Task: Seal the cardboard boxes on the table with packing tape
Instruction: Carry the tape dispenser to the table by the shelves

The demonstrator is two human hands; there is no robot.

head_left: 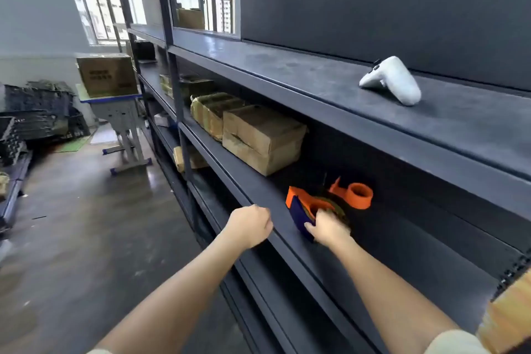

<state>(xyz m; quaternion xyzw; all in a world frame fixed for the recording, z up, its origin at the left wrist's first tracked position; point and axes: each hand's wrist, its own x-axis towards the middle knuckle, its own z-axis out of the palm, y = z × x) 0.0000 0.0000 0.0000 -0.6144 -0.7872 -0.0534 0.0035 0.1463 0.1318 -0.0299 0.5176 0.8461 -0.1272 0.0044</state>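
An orange and dark-blue tape dispenser [304, 204] with a roll of tape in it lies on a middle shelf of a dark metal rack [287, 72]. My right hand [329, 228] reaches into the shelf and grips the dispenser at its roll. Just behind it lies a second, all-orange dispenser [355, 194]. My left hand [251, 225] hovers in a loose fist at the shelf's front edge and holds nothing. Far to the left, a closed cardboard box [107, 75] stands on a small table [115, 100].
Several taped cardboard packages [258, 135] sit on the same shelf to the left. A white game controller [392, 80] lies on the shelf above. Black crates [37, 112] are stacked on the floor at left. A tan box corner [508, 316] shows at bottom right.
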